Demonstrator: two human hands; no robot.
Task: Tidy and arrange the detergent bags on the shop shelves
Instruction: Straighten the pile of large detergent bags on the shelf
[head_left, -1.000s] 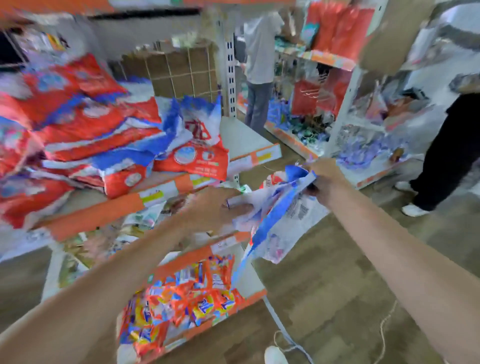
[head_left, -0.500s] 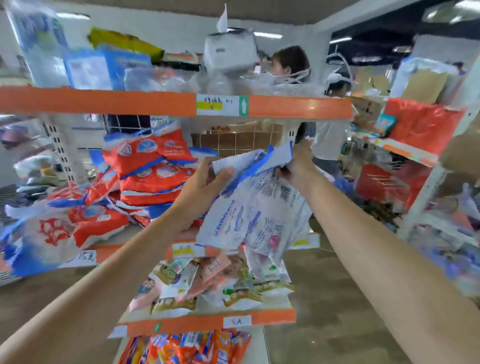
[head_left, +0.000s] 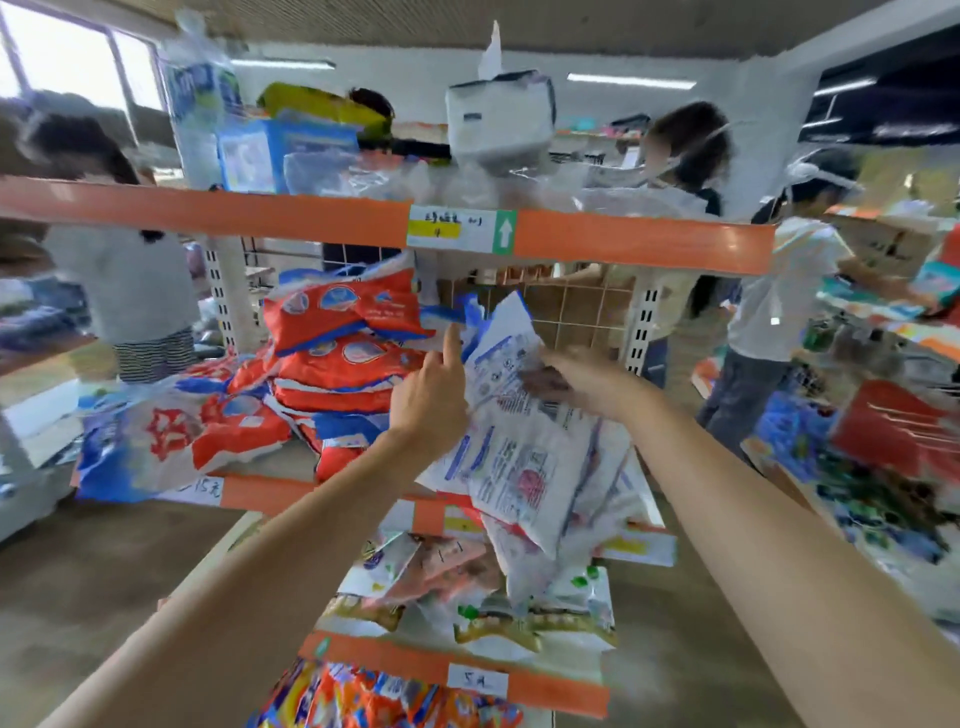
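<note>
Step in hand: I am bringing a bunch of white detergent bags (head_left: 524, 452) up to the middle shelf (head_left: 260, 491), print side facing me, blue top edges pointing up toward the wire back panel (head_left: 576, 312).
Left hand: my left hand (head_left: 431, 395) is against the left edge of the bunch, index finger pointing straight up; the other fingers seem to curl behind the bags, so I judge it a loose grip, though the blur keeps me from being sure.
Right hand: my right hand (head_left: 582, 382) lies across the upper right of the bunch, fingers pressed over the printed face; whether the thumb pinches from behind I cannot tell.
Where the bags are: in the air in front of the shelf's right-hand gap, lower ends hanging past the shelf's orange edge strip, not yet resting on it.
Done so far: red detergent bags (head_left: 343, 343) lie stacked on the left of that shelf, but loosely, with some slumped and one red and blue bag (head_left: 156, 441) drooping over the front.
Left to do: set this bunch down in the open space to the right of the red stack, then square up the red pile. By my reading the job is well short of finished.
Surroundings: other people (head_left: 774, 312) work at neighbouring shelves.
</note>
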